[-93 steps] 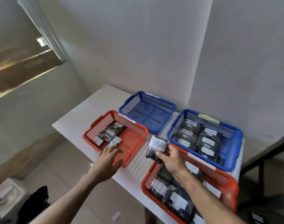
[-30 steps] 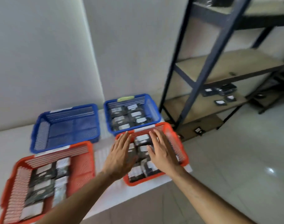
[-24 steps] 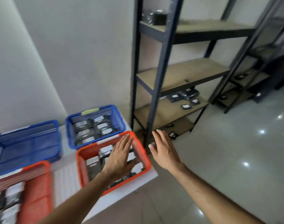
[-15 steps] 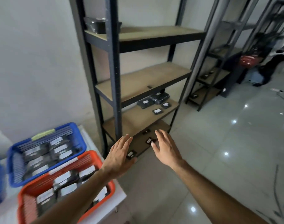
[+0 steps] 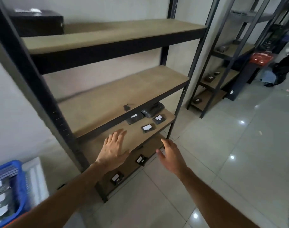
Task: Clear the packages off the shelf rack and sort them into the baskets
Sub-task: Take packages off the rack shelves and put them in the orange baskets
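A dark metal shelf rack (image 5: 41,102) with wooden boards fills the view. Several black packages with white labels (image 5: 148,128) lie at the right end of its third board. Two more labelled packages (image 5: 141,159) lie on the lowest board, and a large black package (image 5: 37,22) sits on the top board at the left. My left hand (image 5: 113,149) is stretched out flat over the third board, fingers straight, empty. My right hand (image 5: 170,155) hangs in front of the rack's right post, fingers relaxed, holding nothing. A blue basket (image 5: 17,195) with labelled packages shows at the bottom left.
A second rack (image 5: 222,66) stands further right with a few small packages on its boards. Beyond it are a red basket (image 5: 260,57) and dark bags on the floor. Glossy grey floor tiles (image 5: 222,162) spread to the right of the racks.
The view has swung from the table with the baskets to the shelf rack. My right hand held a labelled package earlier; now both hands are empty and reach toward the rack.
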